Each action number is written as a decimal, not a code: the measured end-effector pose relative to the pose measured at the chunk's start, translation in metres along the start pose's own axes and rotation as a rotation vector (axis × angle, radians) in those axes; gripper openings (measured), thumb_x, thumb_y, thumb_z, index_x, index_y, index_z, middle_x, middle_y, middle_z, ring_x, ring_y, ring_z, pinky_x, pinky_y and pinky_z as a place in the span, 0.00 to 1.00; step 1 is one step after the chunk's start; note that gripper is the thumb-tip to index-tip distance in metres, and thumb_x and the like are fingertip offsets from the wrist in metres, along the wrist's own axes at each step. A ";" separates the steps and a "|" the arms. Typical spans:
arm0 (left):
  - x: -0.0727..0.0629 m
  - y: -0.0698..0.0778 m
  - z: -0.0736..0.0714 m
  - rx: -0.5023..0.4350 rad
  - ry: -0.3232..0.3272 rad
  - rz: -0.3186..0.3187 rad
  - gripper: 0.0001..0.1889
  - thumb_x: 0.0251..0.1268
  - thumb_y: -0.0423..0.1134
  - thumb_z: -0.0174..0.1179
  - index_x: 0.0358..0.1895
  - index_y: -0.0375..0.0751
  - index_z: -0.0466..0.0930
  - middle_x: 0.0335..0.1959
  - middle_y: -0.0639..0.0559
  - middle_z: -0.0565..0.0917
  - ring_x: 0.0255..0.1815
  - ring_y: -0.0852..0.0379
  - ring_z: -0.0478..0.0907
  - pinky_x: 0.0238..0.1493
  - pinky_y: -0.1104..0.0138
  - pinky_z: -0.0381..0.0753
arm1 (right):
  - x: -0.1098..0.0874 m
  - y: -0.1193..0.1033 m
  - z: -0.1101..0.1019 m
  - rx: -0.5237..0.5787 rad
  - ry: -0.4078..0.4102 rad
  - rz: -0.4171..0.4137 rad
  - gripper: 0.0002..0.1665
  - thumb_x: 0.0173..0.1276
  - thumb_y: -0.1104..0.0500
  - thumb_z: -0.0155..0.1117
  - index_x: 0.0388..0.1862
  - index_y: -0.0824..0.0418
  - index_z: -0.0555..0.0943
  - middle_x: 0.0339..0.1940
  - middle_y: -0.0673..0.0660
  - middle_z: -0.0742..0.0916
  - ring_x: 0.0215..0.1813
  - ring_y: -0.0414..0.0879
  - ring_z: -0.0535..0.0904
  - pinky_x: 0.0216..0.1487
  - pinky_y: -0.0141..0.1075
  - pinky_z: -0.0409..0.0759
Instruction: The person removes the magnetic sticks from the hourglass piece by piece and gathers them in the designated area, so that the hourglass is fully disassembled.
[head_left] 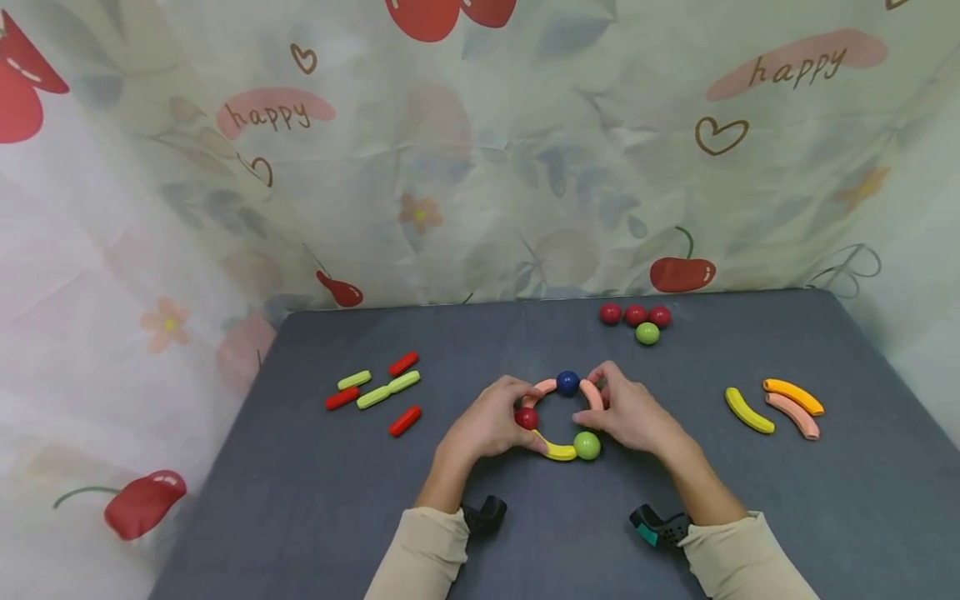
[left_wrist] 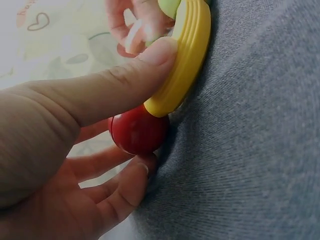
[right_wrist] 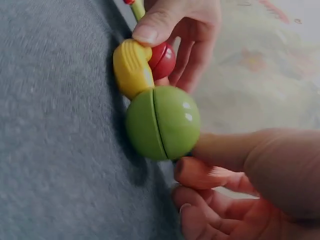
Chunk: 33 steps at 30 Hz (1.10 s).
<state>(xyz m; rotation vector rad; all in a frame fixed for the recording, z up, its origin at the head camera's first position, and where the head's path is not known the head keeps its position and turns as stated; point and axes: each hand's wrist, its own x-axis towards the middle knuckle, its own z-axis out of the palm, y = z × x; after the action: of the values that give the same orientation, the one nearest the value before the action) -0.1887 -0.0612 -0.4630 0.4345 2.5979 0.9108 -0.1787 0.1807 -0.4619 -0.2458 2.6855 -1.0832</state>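
A loop of toy balls and curved rods lies on the dark table. Clockwise from the top it runs: blue ball, pink curved rod, green ball, yellow curved rod, red ball, second pink curved rod. My left hand grips the loop's left side, its thumb on the yellow rod and fingertips around the red ball. On the right side, my right hand pinches the pink rod between thumb and fingers, its lower end close to the green ball.
Several straight rods, red and light green, lie at the left. At the back sit three red balls and a green ball. Yellow, orange and pink curved rods lie at the right. A printed curtain hangs behind.
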 end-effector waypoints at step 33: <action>-0.002 -0.007 -0.006 -0.048 0.016 0.069 0.16 0.59 0.46 0.75 0.50 0.50 0.88 0.53 0.54 0.85 0.50 0.56 0.77 0.52 0.62 0.82 | 0.025 0.007 -0.013 -0.088 -0.054 -0.228 0.28 0.68 0.52 0.72 0.63 0.60 0.76 0.55 0.63 0.80 0.41 0.43 0.81 0.44 0.35 0.82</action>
<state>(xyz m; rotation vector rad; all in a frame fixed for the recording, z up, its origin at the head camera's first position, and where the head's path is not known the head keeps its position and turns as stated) -0.1905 -0.0707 -0.4625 0.5081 2.5841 1.0012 -0.2064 0.1884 -0.4620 -0.6010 2.7091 -1.0023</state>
